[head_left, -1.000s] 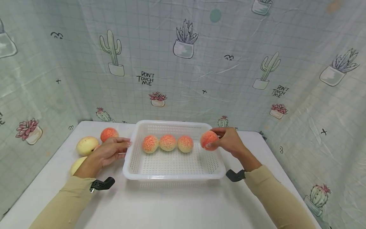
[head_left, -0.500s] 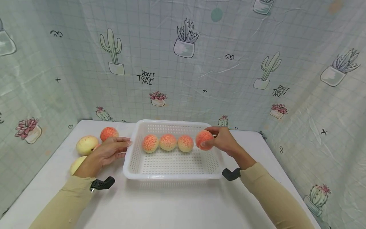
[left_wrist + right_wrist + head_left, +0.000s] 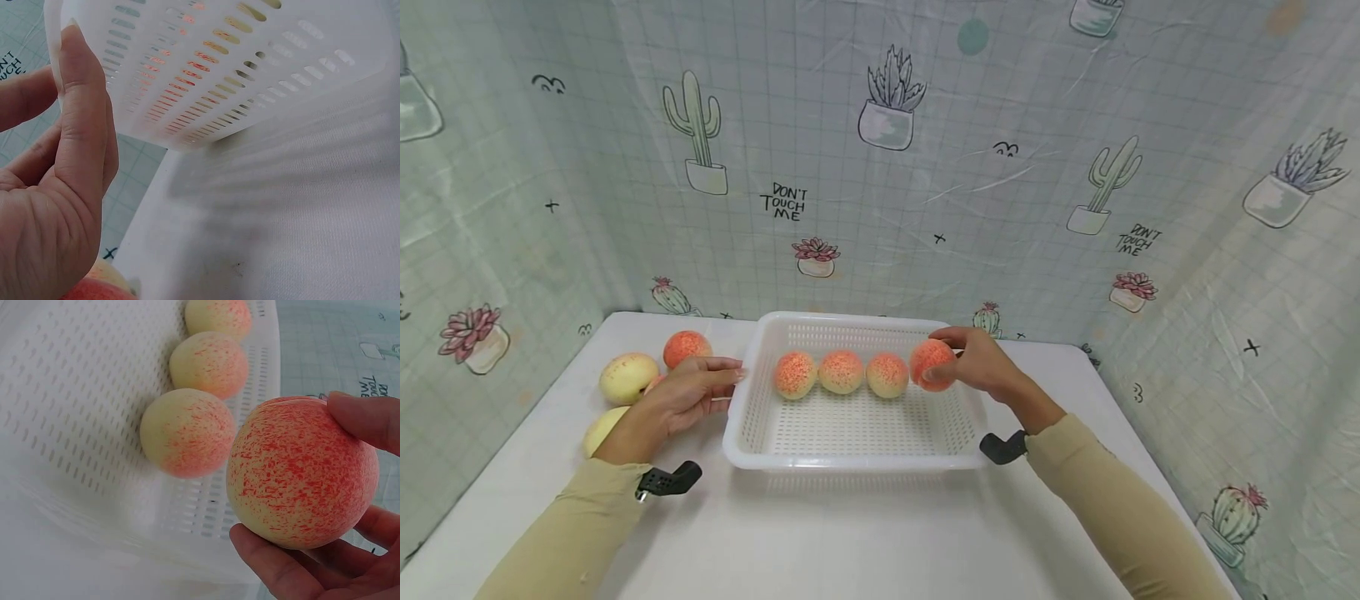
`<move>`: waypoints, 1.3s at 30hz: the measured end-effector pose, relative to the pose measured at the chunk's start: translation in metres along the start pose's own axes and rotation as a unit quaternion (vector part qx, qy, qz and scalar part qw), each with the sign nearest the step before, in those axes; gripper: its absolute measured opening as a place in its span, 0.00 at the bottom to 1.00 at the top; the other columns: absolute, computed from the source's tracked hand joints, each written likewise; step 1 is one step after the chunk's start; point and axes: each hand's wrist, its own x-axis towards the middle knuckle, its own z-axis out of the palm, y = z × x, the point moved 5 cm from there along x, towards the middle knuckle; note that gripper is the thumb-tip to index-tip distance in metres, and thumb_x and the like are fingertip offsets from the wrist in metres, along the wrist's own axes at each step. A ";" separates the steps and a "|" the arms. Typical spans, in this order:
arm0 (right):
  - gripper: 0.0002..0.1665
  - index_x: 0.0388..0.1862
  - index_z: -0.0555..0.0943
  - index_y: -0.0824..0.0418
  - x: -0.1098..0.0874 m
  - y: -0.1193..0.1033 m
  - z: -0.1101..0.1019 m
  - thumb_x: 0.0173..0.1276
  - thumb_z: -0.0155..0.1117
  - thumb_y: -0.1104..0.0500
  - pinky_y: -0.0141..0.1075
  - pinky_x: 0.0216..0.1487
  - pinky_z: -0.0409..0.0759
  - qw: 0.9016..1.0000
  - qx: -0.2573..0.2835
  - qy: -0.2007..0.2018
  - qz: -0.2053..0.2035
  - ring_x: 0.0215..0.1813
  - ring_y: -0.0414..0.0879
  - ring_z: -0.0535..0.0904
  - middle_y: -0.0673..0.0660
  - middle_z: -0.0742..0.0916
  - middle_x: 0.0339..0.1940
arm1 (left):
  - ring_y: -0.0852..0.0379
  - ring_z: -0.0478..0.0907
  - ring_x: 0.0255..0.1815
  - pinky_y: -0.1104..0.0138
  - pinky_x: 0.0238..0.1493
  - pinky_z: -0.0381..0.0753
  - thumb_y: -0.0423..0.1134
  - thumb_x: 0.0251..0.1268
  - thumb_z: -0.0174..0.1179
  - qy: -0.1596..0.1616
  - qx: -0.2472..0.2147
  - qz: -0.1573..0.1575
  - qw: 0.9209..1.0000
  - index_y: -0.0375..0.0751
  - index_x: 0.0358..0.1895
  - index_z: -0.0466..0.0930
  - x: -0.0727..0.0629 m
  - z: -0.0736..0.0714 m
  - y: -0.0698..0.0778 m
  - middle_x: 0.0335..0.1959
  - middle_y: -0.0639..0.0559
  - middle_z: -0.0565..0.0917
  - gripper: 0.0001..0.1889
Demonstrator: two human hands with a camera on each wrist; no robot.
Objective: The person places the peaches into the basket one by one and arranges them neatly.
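A white plastic basket [image 3: 857, 462] with slotted walls stands on the table. Inside it, three red-and-yellow peaches sit in a row: a left peach [image 3: 795, 375], a middle peach [image 3: 841, 372] and a right peach [image 3: 887, 375]. My right hand [image 3: 988, 367] grips another peach [image 3: 300, 472] between thumb and fingers, at the right end of the row, over the basket. Whether that peach touches the basket floor cannot be told. At the basket's left rim, my left hand [image 3: 688, 396] pinches the edge, its fingers [image 3: 81, 112] lying against the outer wall.
Left of the basket lie a red peach [image 3: 687, 348], a yellow peach [image 3: 627, 378] and another yellow fruit [image 3: 601, 432], with one more partly hidden behind the left hand. A cactus-print curtain [image 3: 880, 208] surrounds the white table [image 3: 850, 542] at the back and sides.
My right hand has carried its peach leftward, close to the right end of the row. The left hand has stayed at the basket rim.
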 end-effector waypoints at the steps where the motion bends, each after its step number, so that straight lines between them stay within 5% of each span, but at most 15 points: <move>1: 0.39 0.69 0.79 0.58 0.001 0.000 0.000 0.58 0.80 0.54 0.43 0.54 0.89 1.000 -0.002 -0.002 0.002 0.56 0.55 0.84 0.61 0.86 0.61 | 0.62 0.84 0.50 0.68 0.51 0.89 0.41 0.74 0.66 0.000 -0.007 0.000 1.000 0.32 0.75 0.67 0.001 0.000 0.000 0.50 0.62 0.85 0.32; 18: 0.34 0.65 0.80 0.58 0.014 -0.001 0.012 0.58 0.76 0.57 0.39 0.49 0.87 0.999 -0.015 -0.048 0.006 0.52 0.54 0.83 0.62 0.84 0.59 | 0.58 0.88 0.45 0.63 0.50 0.91 0.37 0.73 0.66 0.000 -0.025 0.002 1.000 0.36 0.63 0.78 0.005 0.003 0.003 0.45 0.57 0.88 0.20; 27: 0.35 0.64 0.80 0.57 0.017 0.004 0.019 0.56 0.78 0.57 0.43 0.54 0.88 0.997 -0.040 -0.061 0.027 0.55 0.54 0.82 0.61 0.82 0.62 | 0.57 0.89 0.47 0.64 0.53 0.91 0.40 0.70 0.70 0.009 -0.022 -0.002 1.000 0.34 0.69 0.74 0.004 0.002 0.002 0.46 0.58 0.88 0.28; 39: 0.32 0.57 0.81 0.57 0.018 -0.001 0.028 0.51 0.80 0.59 0.43 0.53 0.87 0.991 -0.093 -0.101 0.004 0.53 0.53 0.82 0.59 0.84 0.57 | 0.56 0.89 0.48 0.64 0.54 0.90 0.42 0.67 0.72 0.014 -0.024 -0.006 1.000 0.38 0.68 0.76 0.004 0.002 0.001 0.47 0.60 0.88 0.29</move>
